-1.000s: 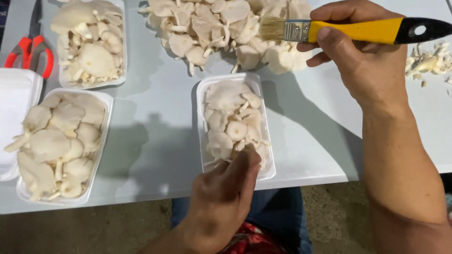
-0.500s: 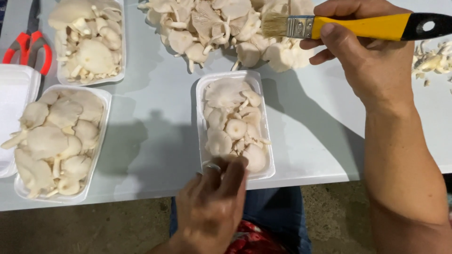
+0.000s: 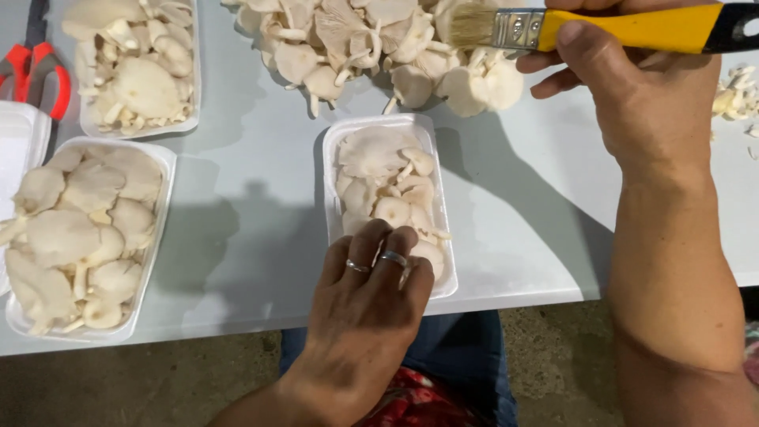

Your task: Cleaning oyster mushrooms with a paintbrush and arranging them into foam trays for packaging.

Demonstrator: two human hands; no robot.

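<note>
White foam tray (image 3: 340,134) heaped with pale oyster mushrooms (image 3: 387,190).

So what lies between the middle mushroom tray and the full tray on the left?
Head view: only bare grey table with shadows separates the middle tray from the left tray.

1. Paintbrush (image 3: 632,28): yellow handle, black end, silver ferrule, tan bristles.
2. Mushrooms (image 3: 387,190): creamy white, in a white tray (image 3: 336,142).
3. Table (image 3: 253,221): pale grey.
4. Scissors (image 3: 35,67): red handles.
5. Rings (image 3: 393,258): silver.
</note>
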